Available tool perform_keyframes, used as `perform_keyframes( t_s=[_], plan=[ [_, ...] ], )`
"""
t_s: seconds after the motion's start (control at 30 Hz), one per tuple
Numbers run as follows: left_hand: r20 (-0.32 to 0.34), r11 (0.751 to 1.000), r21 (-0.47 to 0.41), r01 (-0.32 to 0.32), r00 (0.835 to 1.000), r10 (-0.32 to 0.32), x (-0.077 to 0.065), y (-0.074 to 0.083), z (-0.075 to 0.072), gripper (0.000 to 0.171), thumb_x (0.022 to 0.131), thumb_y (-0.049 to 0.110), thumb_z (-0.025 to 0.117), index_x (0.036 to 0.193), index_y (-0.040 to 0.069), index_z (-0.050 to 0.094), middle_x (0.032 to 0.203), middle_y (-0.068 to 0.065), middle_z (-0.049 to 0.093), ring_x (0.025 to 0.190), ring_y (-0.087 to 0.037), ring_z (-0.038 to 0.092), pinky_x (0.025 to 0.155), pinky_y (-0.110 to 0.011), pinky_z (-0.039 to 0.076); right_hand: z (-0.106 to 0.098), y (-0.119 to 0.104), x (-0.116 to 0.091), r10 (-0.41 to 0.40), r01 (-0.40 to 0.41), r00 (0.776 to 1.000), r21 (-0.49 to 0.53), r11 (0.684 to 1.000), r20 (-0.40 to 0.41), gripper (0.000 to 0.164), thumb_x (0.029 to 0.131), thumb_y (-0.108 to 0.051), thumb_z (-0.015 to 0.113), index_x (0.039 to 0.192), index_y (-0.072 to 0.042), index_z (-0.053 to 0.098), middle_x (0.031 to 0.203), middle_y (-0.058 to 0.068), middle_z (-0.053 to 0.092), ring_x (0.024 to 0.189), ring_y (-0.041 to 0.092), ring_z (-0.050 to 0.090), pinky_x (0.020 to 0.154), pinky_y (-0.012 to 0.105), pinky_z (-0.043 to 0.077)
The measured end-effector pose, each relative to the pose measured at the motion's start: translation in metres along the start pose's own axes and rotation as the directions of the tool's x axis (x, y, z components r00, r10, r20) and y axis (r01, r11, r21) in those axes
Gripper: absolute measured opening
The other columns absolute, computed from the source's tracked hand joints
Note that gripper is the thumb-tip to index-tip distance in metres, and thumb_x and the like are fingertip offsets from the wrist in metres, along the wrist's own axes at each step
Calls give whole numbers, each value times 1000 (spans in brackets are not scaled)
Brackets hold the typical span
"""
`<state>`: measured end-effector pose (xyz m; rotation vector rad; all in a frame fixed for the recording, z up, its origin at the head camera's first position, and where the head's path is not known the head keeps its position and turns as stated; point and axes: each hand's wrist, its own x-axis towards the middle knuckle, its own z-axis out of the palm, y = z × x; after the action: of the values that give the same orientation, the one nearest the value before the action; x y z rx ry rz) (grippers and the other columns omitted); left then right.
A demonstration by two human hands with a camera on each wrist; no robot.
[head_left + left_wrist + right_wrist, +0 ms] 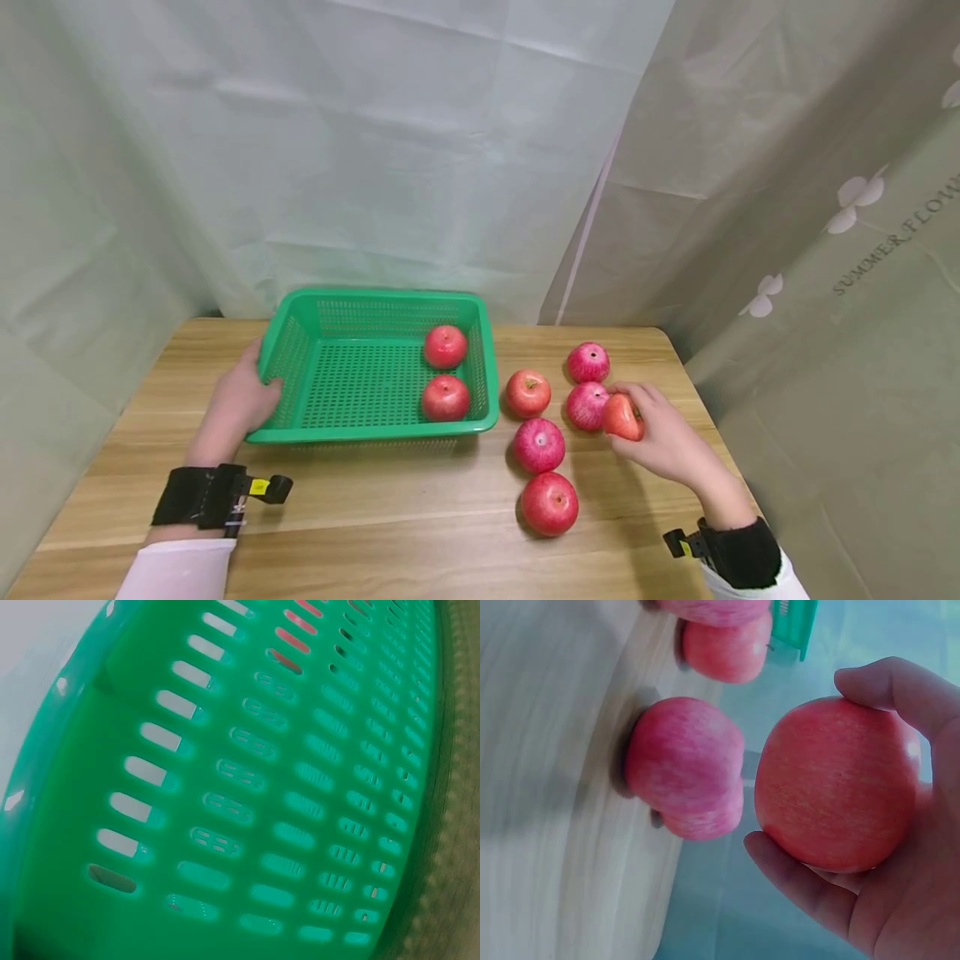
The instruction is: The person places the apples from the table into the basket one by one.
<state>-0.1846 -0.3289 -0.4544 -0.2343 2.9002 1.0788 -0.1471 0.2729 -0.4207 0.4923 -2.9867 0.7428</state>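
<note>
My left hand (242, 398) grips the left side of a green plastic basket (375, 434), its thumb over the rim. Two red apples, one (445, 347) behind the other (446, 398), sit in the basket's right end. In my right hand (672, 440) is a yellowish-red apple (836, 784), held between thumb and fingers. The right wrist view shows it raised off the wooden table. Just left of it in the head view is a pink-striped apple (586, 406). The left wrist view is filled by the basket's slotted wall (247, 780), with red showing through some slots.
Right of the basket, an orange-red apple (528, 392), a pink apple (538, 445) and a red apple (550, 504) form a column on the wooden table (390, 525). Another pink apple (588, 362) lies farther back. Pale curtains (420, 167) hang behind and beside the table.
</note>
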Motion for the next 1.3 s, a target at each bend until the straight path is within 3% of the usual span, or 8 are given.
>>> perform_keyframes(
  t_s=[0.4, 0.6, 0.83, 1.03, 1.13, 1.3],
  plan=[
    [-11, 1000, 0, -9, 1000, 9, 0, 1, 0, 78, 106, 9, 50, 166, -9, 4, 140, -53, 42, 97, -50, 60, 72, -52, 52, 5, -20, 23, -82, 82, 996, 16, 997, 20, 69, 83, -25, 90, 144, -14, 59, 140, 12, 57, 114, 31, 64, 90, 54, 58],
    [-6, 1000, -9, -10, 1000, 10, -1, 3, 1, 77, 107, 8, 51, 167, -9, 4, 137, -52, 45, 89, -45, 63, 64, -42, 51, 6, -33, 33, -115, 114, 993, 36, 993, 26, 69, 83, -26, 91, 144, -17, 59, 141, 10, 57, 114, 29, 63, 92, 52, 56],
    [4, 1000, -8, -1, 1000, 1, -1, 0, 2, 78, 106, 8, 50, 167, -8, 4, 138, -52, 44, 94, -47, 61, 69, -48, 52, 11, -38, 36, -129, 128, 991, 37, 991, 44, 74, 81, -26, 91, 146, -14, 57, 145, 11, 57, 118, 29, 62, 93, 51, 56],
    [-2, 1000, -16, -11, 1000, 11, 0, -1, 2, 79, 106, 9, 50, 167, -6, 2, 136, -52, 45, 87, -43, 63, 62, -39, 50, 13, -41, 44, -144, 142, 988, 43, 989, 57, 78, 81, -24, 90, 149, -11, 55, 145, 11, 58, 123, 31, 62, 98, 54, 55],
    [0, 1000, -21, -5, 1000, 5, 0, -1, 1, 79, 106, 9, 49, 168, -6, 1, 138, -52, 44, 90, -44, 62, 64, -41, 50, 13, -45, 49, -146, 143, 987, 46, 989, 70, 79, 82, -27, 90, 149, -10, 54, 145, 9, 59, 127, 30, 60, 101, 54, 54],
    [8, 1000, -14, 8, 1000, -8, -2, 1, 0, 79, 107, 9, 49, 167, -6, 1, 141, -52, 41, 94, -47, 61, 69, -47, 52, 15, -54, 59, -169, 164, 982, 62, 984, 86, 77, 83, -30, 90, 148, -10, 54, 140, 4, 61, 119, 22, 63, 97, 47, 56]
  ],
)
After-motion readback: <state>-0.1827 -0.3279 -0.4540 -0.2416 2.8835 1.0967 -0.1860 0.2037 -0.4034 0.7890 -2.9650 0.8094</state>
